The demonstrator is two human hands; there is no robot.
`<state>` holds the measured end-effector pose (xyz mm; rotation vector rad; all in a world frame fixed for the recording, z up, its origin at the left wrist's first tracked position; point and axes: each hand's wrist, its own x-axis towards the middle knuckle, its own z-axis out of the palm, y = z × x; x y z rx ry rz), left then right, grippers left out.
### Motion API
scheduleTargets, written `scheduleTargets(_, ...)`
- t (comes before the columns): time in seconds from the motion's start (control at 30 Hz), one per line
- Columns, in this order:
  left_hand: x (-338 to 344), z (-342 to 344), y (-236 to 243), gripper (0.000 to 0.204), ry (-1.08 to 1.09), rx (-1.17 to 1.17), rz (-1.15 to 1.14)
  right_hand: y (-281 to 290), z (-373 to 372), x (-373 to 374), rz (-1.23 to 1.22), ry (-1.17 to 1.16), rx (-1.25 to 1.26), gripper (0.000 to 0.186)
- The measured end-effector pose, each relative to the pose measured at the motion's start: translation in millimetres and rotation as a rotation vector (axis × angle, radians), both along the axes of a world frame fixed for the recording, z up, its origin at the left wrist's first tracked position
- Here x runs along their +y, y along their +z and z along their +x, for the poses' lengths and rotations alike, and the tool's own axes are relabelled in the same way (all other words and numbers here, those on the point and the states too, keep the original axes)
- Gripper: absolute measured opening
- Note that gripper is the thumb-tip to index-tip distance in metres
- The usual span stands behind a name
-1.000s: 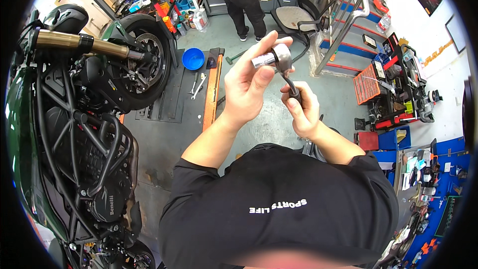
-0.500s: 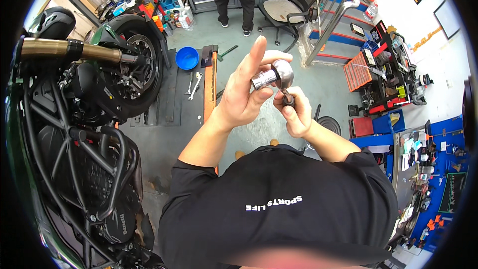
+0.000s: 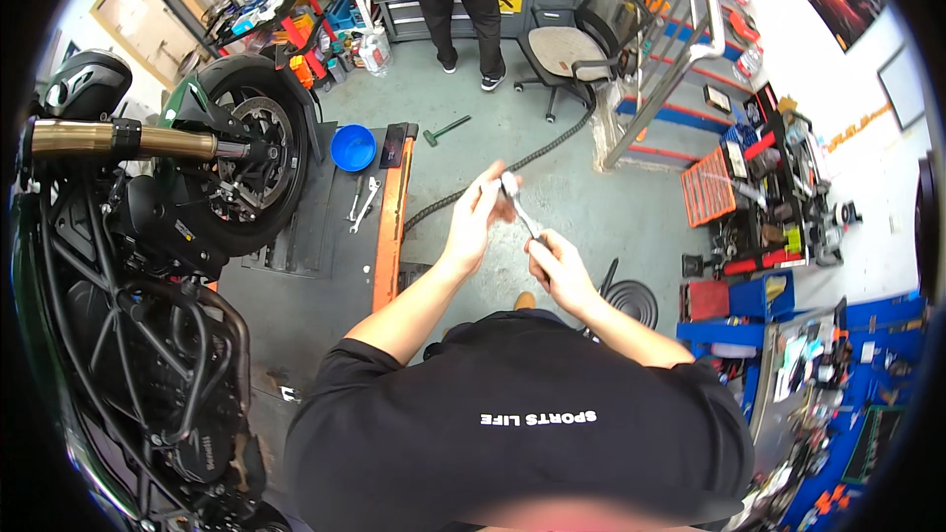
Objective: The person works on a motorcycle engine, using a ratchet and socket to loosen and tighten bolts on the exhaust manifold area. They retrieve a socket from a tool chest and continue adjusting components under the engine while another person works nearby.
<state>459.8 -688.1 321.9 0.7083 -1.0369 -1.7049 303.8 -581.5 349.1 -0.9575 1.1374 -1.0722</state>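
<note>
My right hand (image 3: pixel 562 266) is closed around the handle end of a metal ratchet wrench (image 3: pixel 523 212). The tool slants up and left, its rounded head beside my left hand (image 3: pixel 476 214). Left fingers curl about that head, slightly blurred; they hide the socket side. Both hands are held out in front of my chest, above the grey floor.
To the left, a motorcycle (image 3: pixel 148 266) stands on a dark lift platform with an orange edge (image 3: pixel 390 227). A blue bowl (image 3: pixel 337 160), wrenches (image 3: pixel 366 207) and a phone-like dark slab (image 3: pixel 392 148) lie there. Beyond are a green-handled hammer (image 3: pixel 448 129), a chair (image 3: pixel 564 51) and a person (image 3: pixel 458 10).
Both hands and the ratchet wrench have moved lower and farther from my head. The left index finger, raised before, is now bent in beside the tool's head. The view has shifted.
</note>
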Motion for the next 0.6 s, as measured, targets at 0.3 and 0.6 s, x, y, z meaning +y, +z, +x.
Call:
scheduleTargets(0.3,-10,-42,-102,0.049,-0.124,0.134,0.786,-112,-81,-50,0.261,0.219,0.145,0.03)
scheduleTargets(0.6,-157,-55,-117,0.06,0.165,0.323,0.735,-122,-63,-218,0.154,0.446,0.055,0.041)
